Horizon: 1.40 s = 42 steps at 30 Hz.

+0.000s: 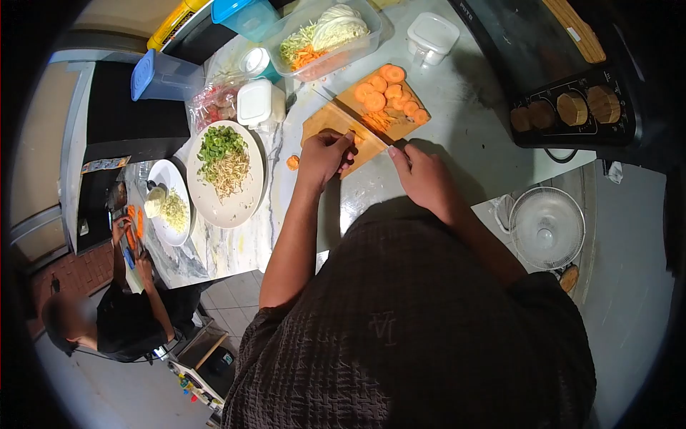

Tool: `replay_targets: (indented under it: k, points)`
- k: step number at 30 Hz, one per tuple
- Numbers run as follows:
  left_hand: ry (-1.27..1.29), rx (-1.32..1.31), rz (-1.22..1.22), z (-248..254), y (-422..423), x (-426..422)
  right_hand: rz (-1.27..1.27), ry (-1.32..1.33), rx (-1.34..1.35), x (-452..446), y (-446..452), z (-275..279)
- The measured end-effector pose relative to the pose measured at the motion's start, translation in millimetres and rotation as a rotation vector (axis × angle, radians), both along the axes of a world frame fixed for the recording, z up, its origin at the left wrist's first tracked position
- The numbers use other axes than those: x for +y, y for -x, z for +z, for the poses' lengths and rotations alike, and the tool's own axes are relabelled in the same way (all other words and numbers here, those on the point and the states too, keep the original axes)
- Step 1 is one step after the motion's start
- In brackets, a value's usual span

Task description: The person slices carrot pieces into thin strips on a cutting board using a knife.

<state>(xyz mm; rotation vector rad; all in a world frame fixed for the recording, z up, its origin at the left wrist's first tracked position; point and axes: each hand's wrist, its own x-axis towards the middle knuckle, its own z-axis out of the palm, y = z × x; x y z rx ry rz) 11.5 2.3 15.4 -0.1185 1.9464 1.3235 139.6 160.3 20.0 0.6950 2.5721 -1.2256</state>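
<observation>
A wooden cutting board (366,151) lies on the counter in front of me. My right hand (421,174) is closed around the handle of a knife (363,126), whose blade reaches diagonally across the board. My left hand (327,159) is closed on the board's left part, fingers curled beside the blade. Some orange carrot shows at its fingertips; most of it is hidden. To the right of the blade are round carrot slices (394,91) and a small heap of carrot strips (379,121). One carrot piece (292,162) sits on the counter off the board's left corner.
Behind the board stands a clear container (325,61) with cabbage and shredded vegetables. Left are an oval plate (214,214) of chopped greens and sprouts, and a white plate (174,234). A white-lidded tub (433,36) and black oven (572,114) are right. Another person (128,318) cuts carrots far left.
</observation>
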Motion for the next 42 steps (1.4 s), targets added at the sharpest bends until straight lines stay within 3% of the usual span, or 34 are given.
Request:
replay_targets:
  k: [18,30,42]
  points:
    - [0.014,0.113,0.035,-7,-7,2,0.002,0.153,-0.011,-7,-2,-5]
    - [0.027,-0.048,0.041,-4,5,1,-0.008,0.149,0.023,-13,-4,-6]
    - [0.01,-0.045,0.03,-5,6,-1,0.01,0.164,-0.013,-15,-4,3]
